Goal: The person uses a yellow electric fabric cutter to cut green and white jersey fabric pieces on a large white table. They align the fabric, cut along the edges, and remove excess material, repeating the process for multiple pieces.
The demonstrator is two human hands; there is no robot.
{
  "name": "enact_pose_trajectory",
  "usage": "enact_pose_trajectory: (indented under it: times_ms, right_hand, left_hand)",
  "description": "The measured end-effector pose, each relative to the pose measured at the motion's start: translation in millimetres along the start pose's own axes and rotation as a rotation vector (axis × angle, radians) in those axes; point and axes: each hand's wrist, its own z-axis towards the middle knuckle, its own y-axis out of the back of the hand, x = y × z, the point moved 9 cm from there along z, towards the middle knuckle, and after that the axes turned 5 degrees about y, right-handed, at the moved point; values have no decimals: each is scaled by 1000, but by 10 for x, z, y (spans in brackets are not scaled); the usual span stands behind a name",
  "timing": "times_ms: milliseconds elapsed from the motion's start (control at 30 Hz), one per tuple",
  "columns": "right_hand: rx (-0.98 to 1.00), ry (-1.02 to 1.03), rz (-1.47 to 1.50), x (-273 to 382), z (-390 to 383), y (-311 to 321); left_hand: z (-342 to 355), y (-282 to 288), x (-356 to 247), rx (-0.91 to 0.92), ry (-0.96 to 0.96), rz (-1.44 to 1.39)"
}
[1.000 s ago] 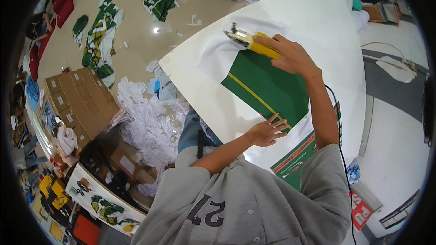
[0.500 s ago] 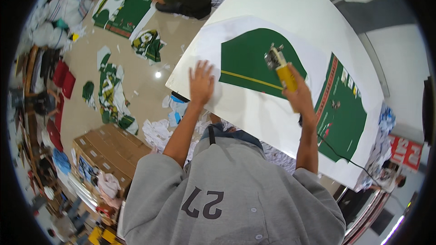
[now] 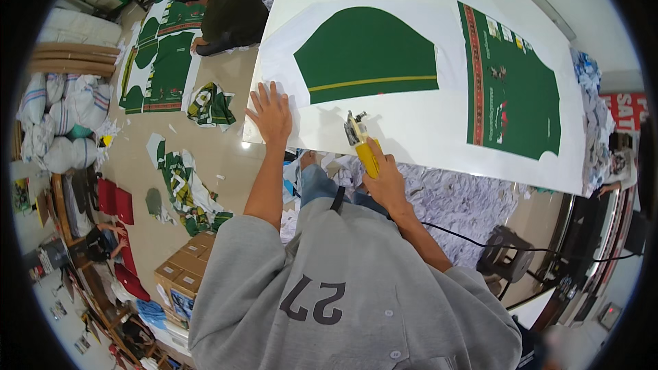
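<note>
The left hand (image 3: 272, 115) lies flat with fingers spread and released on the large white printed fabric sheet (image 3: 418, 127) that covers the counter, near its lower left edge. The right hand (image 3: 385, 178) has its fingers clenched around a yellow handheld electric cutter (image 3: 362, 142), whose head rests on the sheet just below the dark green curved panel with a yellow stripe (image 3: 367, 55).

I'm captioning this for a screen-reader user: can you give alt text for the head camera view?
Seen from above, a person in a grey top presses the left hand flat on a white printed sheet while the right hand holds a yellow corded cutter at its near edge, below a green panel. Paper scraps litter the floor.
</note>
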Motion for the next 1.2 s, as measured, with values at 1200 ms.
enact_pose_trajectory:
  times_ms: [1200]
  right_hand:
    - [-126,-100,-30,1161,748,-810]
  left_hand:
    - [-70,236,82,155,-196,-19]
